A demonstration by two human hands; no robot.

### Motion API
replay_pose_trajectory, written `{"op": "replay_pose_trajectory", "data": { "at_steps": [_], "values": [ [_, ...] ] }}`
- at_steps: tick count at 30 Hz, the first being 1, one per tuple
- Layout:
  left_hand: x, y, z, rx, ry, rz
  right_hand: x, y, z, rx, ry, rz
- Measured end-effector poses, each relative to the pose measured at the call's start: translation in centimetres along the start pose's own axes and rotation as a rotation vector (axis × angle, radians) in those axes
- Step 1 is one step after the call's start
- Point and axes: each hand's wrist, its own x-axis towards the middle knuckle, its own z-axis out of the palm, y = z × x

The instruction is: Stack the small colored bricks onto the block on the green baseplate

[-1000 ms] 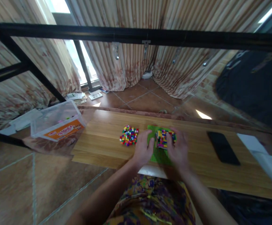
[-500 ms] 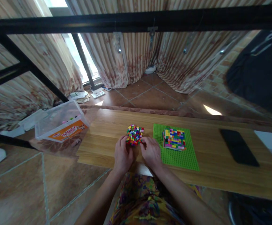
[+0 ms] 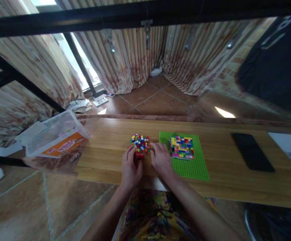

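Observation:
A loose pile of small multicoloured toy bricks (image 3: 140, 143) lies on the wooden table. My left hand (image 3: 131, 169) rests at its near left edge, thumb and fingers apart, touching some red bricks (image 3: 138, 156). On the right side of the pile is my right hand (image 3: 161, 160), its fingers bent and apart from the thumb, with no brick visible in them. Just beyond that hand lies a green baseplate (image 3: 192, 171). A low block of stacked, many-coloured bricks (image 3: 182, 147) stands on the baseplate.
To the left stands a clear plastic tub (image 3: 57, 134) with an orange label and a few bricks inside. A dark phone-like slab (image 3: 252, 151) and white paper (image 3: 287, 149) lie on the table (image 3: 102, 147) at right. A black metal bar (image 3: 90, 21) crosses above.
The view has shifted slightly. My left hand has drawn some red bricks toward the near edge of the pile, and my right hand's fingers have moved a little away from it.

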Motion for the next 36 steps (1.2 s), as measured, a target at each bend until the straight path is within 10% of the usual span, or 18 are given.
{"op": "replay_pose_trajectory", "data": {
  "at_steps": [21,36],
  "values": [
    [1.1,0.1,1.0,-0.034,0.001,0.035,1.2,1.2,0.7,0.015,-0.042,-0.041],
    [0.8,1.4,0.9,0.137,0.027,0.266,-4.4,0.2,-4.7,0.63,0.095,0.217]
  ]
}}
